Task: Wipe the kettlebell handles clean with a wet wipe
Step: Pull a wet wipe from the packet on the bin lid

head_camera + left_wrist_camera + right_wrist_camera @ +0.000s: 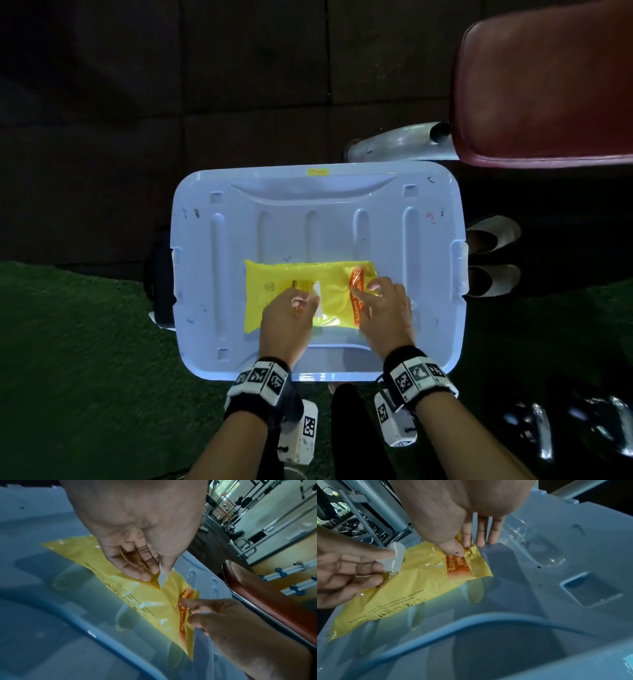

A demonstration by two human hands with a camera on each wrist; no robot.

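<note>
I've got the yellow wet-wipe pack point(301, 291) lying flat on the pale blue storage-bin lid point(318, 219), right in front of me. My left hand point(286, 317) pinches the white resealable flap point(161, 578) at the middle of the pack between thumb and fingers point(130, 566), and it's lifted off the film. My right hand point(385, 310) pins the orange-banded end point(457, 568), thumb and forefinger nipping the crimped seal. The pack looks soft, crinkly and light, so it should slide or lift unless I hold it down. The film is glossy, probably slippery; the flap's free edge is the place to grip. A wipe inside should be limp and damp, best taken by a corner. The kettlebells aren't clear in any view.
</note>
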